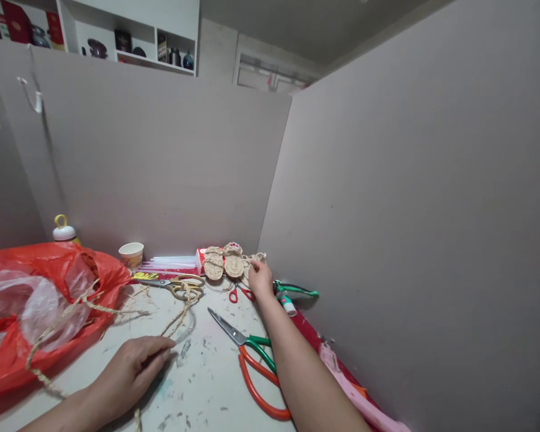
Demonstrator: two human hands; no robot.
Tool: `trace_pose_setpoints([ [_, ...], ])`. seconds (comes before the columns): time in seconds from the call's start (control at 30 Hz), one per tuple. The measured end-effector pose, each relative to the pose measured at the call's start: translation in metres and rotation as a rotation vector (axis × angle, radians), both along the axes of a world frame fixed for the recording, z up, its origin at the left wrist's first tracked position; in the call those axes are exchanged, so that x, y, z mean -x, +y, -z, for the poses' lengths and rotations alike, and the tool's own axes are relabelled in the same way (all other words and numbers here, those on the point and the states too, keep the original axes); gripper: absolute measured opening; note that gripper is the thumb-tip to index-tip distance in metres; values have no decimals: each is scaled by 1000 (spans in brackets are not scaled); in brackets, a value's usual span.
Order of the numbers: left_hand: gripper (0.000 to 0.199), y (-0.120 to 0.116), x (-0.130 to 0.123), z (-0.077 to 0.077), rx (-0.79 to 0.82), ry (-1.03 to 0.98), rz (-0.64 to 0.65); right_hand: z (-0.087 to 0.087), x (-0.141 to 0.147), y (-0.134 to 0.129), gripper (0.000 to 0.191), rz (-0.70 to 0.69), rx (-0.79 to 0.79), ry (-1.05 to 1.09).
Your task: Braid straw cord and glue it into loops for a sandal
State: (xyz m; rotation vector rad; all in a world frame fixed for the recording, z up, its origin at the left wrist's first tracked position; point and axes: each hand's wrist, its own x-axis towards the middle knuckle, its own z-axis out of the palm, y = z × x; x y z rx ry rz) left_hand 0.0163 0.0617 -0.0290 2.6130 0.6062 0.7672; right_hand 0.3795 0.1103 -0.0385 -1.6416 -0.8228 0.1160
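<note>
My left hand (139, 367) rests low over the table, its fingers pinched together on a braided straw cord (177, 317). The cord runs from the fingertips towards gold-handled scissors (180, 287), and a piece of it shows below the hand. My right hand (260, 278) reaches to the far corner with curled fingers, at a small woven straw piece (247, 270) partly hidden by them. Left of it, two small straw sandals (214, 264) lean upright against a red and white box (200, 259). Small red-handled scissors (234, 294) lie just below.
Large scissors with red and green handles (247, 343) lie beside my right forearm. A red plastic bag (112, 270) fills the left side. A paper cup (131, 254), white sticks (171, 262) and green-handled pliers (301, 290) stand or lie along the grey partitions (387, 180).
</note>
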Motion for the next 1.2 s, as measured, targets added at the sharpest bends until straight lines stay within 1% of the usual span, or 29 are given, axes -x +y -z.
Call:
trace_pose_setpoints([
  [0.1, 21, 1, 0, 1, 0, -2, 2, -1, -6, -7, 29, 87, 98, -42],
  [0.2, 22, 1, 1, 1, 5, -2, -2, 0, -9, -11, 29, 108, 150, -51],
  [0.27, 22, 0, 1, 1, 8, -1, -1, 1, -10, -11, 29, 113, 145, -55],
  [0.37, 21, 1, 1, 1, 10, 0, 5, -1, -13, -13, 30, 159, 65, -69],
  [0.47, 21, 1, 1, 1, 29, -1, 1, -8, -15, -16, 31, 234, -77, -110],
  [0.53, 22, 0, 1, 0, 46, 0, -6, -15, -11, -19, 32, 272, -184, -163],
  [0.6, 23, -2, 1, -1, 62, 8, -13, -23, -1, -21, 30, 288, -293, -241],
  [0.7, 23, -6, 0, -3, 73, 4, -22, -33, 26, -24, 28, 248, -436, -401],
  [0.8, 24, -9, 0, -6, 75, -3, -29, -38, 55, -28, 30, 125, -513, -595],
  [0.9, 26, -10, -1, -7, 90, 7, -18, -40, 75, -32, 31, 2, -549, -770],
  [1.0, 27, -10, -1, -5, 98, -3, -16, -40, 84, -37, 34, -59, -572, -901],
  [1.2, 27, -10, -1, -2, 106, -12, -11, -43, 86, -41, 44, -55, -590, -1042],
])
